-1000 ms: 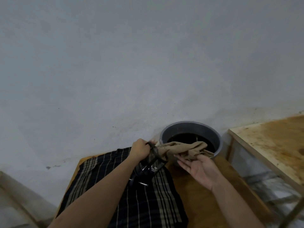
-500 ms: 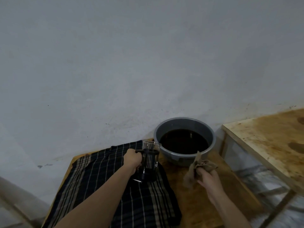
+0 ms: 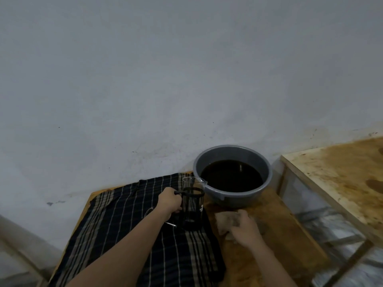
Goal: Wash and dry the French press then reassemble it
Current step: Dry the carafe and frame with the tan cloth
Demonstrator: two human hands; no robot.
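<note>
**French press upright on the checked cloth, rag under my right hand**

My left hand (image 3: 169,200) has its fingers curled round the black handle of the French press (image 3: 192,204), gripping it from the left side. The press stands upright, its base resting on the dark checked cloth (image 3: 116,220) near that cloth's right edge. I see a clear glass beaker in a black frame, the pouring lip turned toward the basin; no lid or plunger sits in the top. Just left of the base, partly under my forearm, a thin metal rod (image 3: 171,224) lies on the cloth, and a little further left there is a faint round shape that I cannot make out.

My right hand (image 3: 244,228) lies on a crumpled beige rag (image 3: 224,221), which rests on the bare wood just right of the cloth. The fingers bend down over the rag, but the hand is blurred and I cannot tell whether they clamp it or only rest on it.

Both the cloth and rag sit on a wooden table (image 3: 286,241), brown and stained. At its far end, just beyond the press, stands a grey plastic basin (image 3: 263,162) holding dark liquid. Off to the right, apart from my table, is a second wooden surface (image 3: 335,168) with brown stains. A pale grey wall (image 3: 186,79) fills everything behind.
</note>
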